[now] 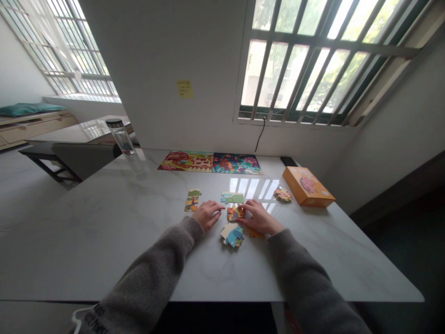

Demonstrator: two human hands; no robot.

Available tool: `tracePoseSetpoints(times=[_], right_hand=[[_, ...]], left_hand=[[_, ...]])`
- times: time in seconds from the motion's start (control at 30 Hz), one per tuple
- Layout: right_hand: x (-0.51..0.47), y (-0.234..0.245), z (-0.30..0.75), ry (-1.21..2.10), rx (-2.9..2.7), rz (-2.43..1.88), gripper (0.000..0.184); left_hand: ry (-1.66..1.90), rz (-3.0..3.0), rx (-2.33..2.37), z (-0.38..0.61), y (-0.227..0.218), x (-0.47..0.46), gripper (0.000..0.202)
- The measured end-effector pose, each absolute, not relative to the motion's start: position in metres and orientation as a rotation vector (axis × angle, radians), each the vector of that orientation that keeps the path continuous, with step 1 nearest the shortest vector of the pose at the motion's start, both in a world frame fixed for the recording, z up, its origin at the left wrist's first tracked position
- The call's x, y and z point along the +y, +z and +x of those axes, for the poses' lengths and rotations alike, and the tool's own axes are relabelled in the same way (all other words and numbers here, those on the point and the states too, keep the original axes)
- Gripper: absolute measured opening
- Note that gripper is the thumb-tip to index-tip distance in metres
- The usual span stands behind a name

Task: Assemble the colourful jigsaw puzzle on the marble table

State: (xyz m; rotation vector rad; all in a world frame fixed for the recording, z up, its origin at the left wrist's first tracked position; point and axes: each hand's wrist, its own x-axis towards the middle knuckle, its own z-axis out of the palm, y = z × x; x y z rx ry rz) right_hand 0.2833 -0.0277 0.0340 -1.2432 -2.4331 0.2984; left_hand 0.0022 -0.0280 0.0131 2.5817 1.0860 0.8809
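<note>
My right hand (260, 218) has its thumb and fingers at the right edge of a red and orange jigsaw puzzle piece (235, 214), gripping it flat on the table. To the left of that piece, my left hand (207, 214) rests with its fingers stretched out and nothing in them. Joined green and pale blue pieces (232, 198) lie just beyond. Nearer to me is a loose pile of puzzle pieces (232, 235), a blue one on top. Orange pieces (255, 233) show partly under my right hand. Farther left lies a joined strip with a tree (192, 200).
Two colourful picture sheets (186, 161) lie along the wall. Another small heap of pieces (282, 195) sits beside an orange box (308, 186) at right, with a black object (288, 161) behind it. A clear bottle (121, 138) stands at the table's (104, 232) far left.
</note>
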Motion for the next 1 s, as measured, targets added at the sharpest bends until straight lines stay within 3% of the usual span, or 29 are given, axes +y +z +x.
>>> tracePoseSetpoints(times=[0.23, 0.4, 0.63, 0.77, 0.9, 1.0], right_hand=[[-0.029, 0.040, 0.311, 0.345, -2.181, -1.321, 0.025], [-0.047, 0.033, 0.331, 0.372, -2.286, -1.560, 0.035], [-0.058, 0.033, 0.330, 0.376, -2.308, -1.630, 0.037], [-0.055, 0.027, 0.328, 0.473, -2.220, -1.641, 0.049], [-0.049, 0.024, 0.330, 0.657, -2.098, -1.458, 0.036], [-0.038, 0.022, 0.336, 0.640, -1.959, -1.377, 0.039]], left_hand=[[0.872, 2.559, 1.066, 0.003, 0.015, -0.029, 0.027], [0.874, 2.573, 1.039, 0.003, 0.013, -0.029, 0.028], [0.885, 2.532, 1.031, 0.003, 0.011, -0.029, 0.028], [0.877, 2.517, 1.023, 0.002, 0.012, -0.029, 0.030], [0.871, 2.513, 1.018, 0.002, 0.014, -0.029, 0.030], [0.870, 2.520, 1.028, 0.003, 0.015, -0.030, 0.030]])
